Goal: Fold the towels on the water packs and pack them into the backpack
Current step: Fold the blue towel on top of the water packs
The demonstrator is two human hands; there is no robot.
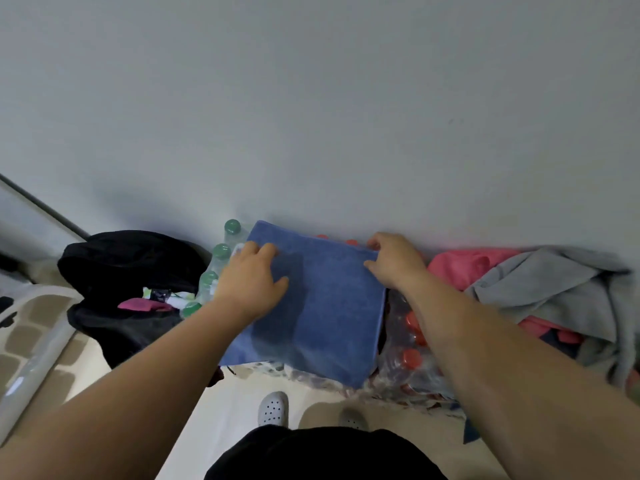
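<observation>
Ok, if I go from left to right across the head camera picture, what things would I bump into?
First the black backpack → green-capped water bottles → blue towel → red-capped water bottles → heap of pink and grey cloth.

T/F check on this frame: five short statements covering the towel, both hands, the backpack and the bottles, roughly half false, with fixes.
1. The blue towel lies on the water packs. True.
2. The left hand rests on the blue towel. True.
3. The backpack is zipped shut. False: it is open, with items showing inside.
4. The right hand holds the grey cloth. False: it pinches the blue towel's far right edge; the grey cloth lies apart, to the right.
5. Green-capped bottles stand between the backpack and the blue towel. True.
</observation>
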